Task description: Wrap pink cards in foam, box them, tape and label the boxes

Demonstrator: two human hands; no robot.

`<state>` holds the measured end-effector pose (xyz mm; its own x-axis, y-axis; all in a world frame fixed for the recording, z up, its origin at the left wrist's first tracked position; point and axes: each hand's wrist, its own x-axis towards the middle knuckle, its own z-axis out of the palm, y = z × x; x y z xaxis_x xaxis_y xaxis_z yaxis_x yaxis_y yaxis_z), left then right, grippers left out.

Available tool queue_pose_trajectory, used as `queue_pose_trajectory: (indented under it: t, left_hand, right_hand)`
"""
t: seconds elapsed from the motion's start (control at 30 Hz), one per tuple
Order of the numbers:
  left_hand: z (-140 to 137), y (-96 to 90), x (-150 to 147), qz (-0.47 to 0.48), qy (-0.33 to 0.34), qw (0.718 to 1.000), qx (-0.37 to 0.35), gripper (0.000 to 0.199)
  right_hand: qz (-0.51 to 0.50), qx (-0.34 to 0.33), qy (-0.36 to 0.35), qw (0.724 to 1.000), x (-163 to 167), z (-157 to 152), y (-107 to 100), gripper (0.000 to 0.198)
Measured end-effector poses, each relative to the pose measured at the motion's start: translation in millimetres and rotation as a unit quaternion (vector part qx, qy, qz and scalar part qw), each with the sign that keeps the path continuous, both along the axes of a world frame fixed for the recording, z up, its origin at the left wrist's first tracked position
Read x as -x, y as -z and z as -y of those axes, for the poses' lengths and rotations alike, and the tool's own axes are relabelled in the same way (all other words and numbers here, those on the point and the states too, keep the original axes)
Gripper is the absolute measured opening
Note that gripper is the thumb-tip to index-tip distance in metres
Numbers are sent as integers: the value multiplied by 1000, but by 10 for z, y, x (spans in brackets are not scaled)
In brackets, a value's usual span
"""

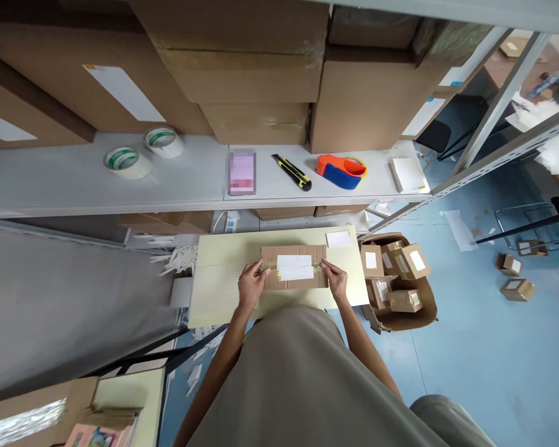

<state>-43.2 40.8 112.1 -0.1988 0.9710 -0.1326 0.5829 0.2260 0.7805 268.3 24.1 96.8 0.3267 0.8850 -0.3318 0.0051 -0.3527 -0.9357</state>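
A small brown cardboard box [270, 282] lies on the pale yellow table [228, 261] in front of me. White paper labels [295, 268] cover the middle of its top, and clear tape runs along its seam. My left hand [253, 282] pinches the box's left end between thumb and fingers. At the opposite end, my right hand [335, 279] grips the box the same way. A white label sheet [338, 239] sits at the table's far right corner.
Above the table, a grey shelf [195, 180] bears tape rolls [128, 163], a box cutter [292, 172], an orange-and-blue tape dispenser [341, 171] and large cartons [261, 74]. Right of the table, an open carton [426, 310] holds several small boxes. More boxes [517, 290] lie on the blue floor.
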Motion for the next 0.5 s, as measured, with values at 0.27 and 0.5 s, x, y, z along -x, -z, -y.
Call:
queue_pose_trajectory:
  t: [0.27, 0.5]
  left_hand:
    - [-307, -351, -130, -155, 90, 980, -81, 57]
    - [-1294, -1454, -1083, -109, 188, 933, -287, 47]
  right_hand:
    - [34, -54, -108, 992, -390, -229, -244, 81]
    - [382, -258, -121, 879, -639, -1694, -1664, 58]
